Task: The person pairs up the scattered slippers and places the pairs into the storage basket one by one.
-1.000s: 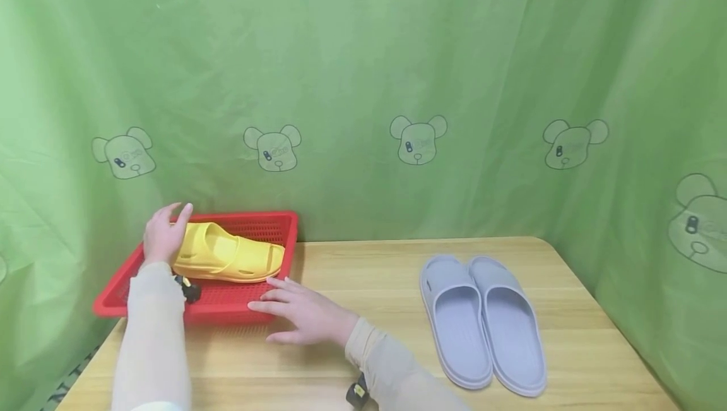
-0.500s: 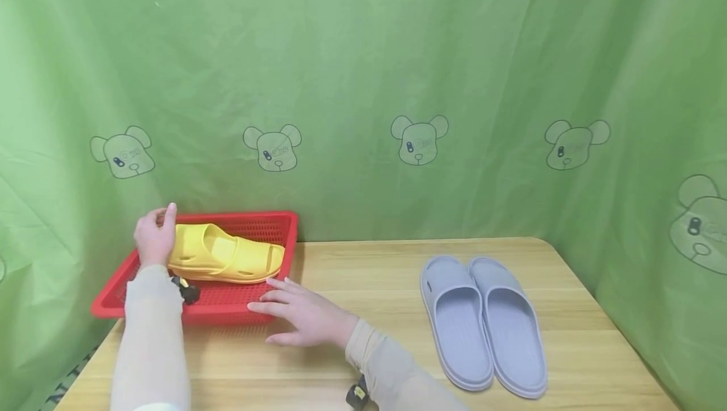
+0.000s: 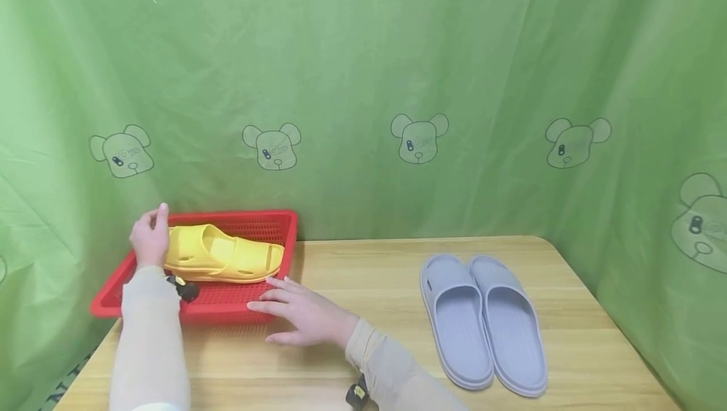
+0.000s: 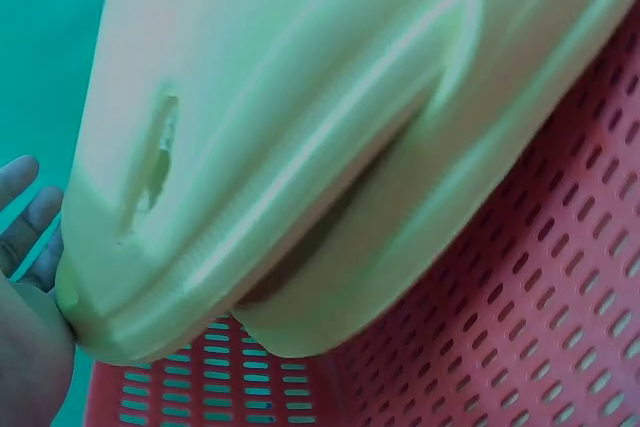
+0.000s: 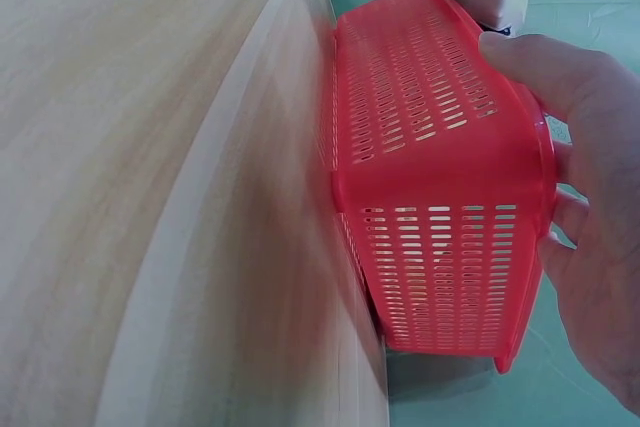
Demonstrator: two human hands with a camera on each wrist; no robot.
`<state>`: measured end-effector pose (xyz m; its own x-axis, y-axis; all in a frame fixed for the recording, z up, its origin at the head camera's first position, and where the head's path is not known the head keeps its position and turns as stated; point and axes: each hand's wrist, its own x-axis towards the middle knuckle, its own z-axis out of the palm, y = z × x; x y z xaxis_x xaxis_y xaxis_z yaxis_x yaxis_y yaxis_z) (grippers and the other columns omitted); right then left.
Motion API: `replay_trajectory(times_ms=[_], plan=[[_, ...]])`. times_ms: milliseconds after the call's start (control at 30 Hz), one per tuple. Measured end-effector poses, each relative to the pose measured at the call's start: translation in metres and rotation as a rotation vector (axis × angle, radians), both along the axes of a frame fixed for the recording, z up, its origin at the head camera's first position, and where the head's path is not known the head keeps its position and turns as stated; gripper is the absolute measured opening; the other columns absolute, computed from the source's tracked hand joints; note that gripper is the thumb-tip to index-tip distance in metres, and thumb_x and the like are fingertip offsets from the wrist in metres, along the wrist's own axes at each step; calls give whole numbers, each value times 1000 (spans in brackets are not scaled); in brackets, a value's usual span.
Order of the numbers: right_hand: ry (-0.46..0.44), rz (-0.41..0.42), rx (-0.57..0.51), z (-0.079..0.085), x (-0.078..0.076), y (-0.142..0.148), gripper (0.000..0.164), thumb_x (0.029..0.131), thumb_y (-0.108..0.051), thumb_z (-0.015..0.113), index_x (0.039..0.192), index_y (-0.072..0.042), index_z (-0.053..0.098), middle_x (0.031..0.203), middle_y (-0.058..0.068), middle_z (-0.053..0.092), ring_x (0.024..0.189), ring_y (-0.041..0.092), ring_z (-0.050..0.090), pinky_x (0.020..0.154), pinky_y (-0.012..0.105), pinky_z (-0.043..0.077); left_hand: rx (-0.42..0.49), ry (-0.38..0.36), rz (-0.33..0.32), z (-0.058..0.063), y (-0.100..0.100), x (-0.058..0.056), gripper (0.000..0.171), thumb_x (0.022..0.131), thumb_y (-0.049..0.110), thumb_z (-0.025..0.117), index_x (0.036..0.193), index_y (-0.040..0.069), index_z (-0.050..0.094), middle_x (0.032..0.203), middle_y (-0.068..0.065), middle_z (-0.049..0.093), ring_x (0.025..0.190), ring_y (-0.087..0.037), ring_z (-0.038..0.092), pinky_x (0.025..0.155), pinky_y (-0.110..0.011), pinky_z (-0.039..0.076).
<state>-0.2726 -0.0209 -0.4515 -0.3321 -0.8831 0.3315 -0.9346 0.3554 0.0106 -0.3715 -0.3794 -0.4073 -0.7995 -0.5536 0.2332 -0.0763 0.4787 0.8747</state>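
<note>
Resting loosely at the left end of the yellow slippers (image 3: pixel 250 259) with the left hand (image 3: pixel 150 237) — thumb raised, fingers slightly bent, nothing gripped — and touching them or very nearly so. Spreading the right hand (image 3: pixel 307 316) at the near right corner of the red basket (image 3: pixel 221 316), with fingers fairly straight and nothing clasped; close against the rim in the right wrist view, though hard to tell how firmly.

As for the yellow slippers: lying inside the basket, stretched left to right up to its right wall, and overlapping one another as seen from the left wrist. As for the basket: set on the left end of the wooden table (image 3: pixel 363 266), with the near left corner of the rim jutting past the edge.

Well apart, toward the right of the table: lying side by side, touching, as grey-blue slippers (image 3: pixel 479 307). Behind everything, hanging as a green curtain (image 3: pixel 341 70) printed with bear heads (image 3: pixel 418 141).
</note>
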Motion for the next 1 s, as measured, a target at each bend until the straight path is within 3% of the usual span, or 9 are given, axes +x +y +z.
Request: replay_trajectory(times_ms=[233, 367, 633, 1000], plan=[[5, 1, 4, 3, 1, 0, 61, 94, -49, 57, 148, -25, 41, 138, -3, 56, 148, 25, 30, 122, 45, 25, 67, -51, -11, 1, -3, 3, 75, 97, 62, 33, 144, 5, 44, 149, -20, 45, 141, -37, 35, 119, -48, 26], [7, 1, -2, 4, 0, 0, 61, 94, -48, 57, 148, -25, 41, 138, -3, 56, 148, 24, 30, 122, 45, 25, 32, -65, -51, -1, -4, 2, 77, 97, 63, 32, 145, 4, 43, 149, -22, 44, 140, -39, 35, 119, -49, 26], [15, 4, -17, 3, -1, -1, 61, 94, -49, 58, 147, -25, 42, 137, -3, 57, 148, 24, 30, 122, 45, 26, -50, -99, -195, -3, -3, 1, 82, 97, 64, 30, 149, 0, 34, 150, -28, 37, 142, -46, 29, 118, -56, 23], [-4, 0, -23, 0, 0, 0, 60, 94, -48, 58, 148, -26, 41, 137, -3, 56, 148, 24, 31, 122, 45, 26, -219, -116, -195, -3, -1, 0, 80, 98, 62, 30, 145, -2, 40, 147, -32, 39, 138, -52, 31, 115, -62, 23]])
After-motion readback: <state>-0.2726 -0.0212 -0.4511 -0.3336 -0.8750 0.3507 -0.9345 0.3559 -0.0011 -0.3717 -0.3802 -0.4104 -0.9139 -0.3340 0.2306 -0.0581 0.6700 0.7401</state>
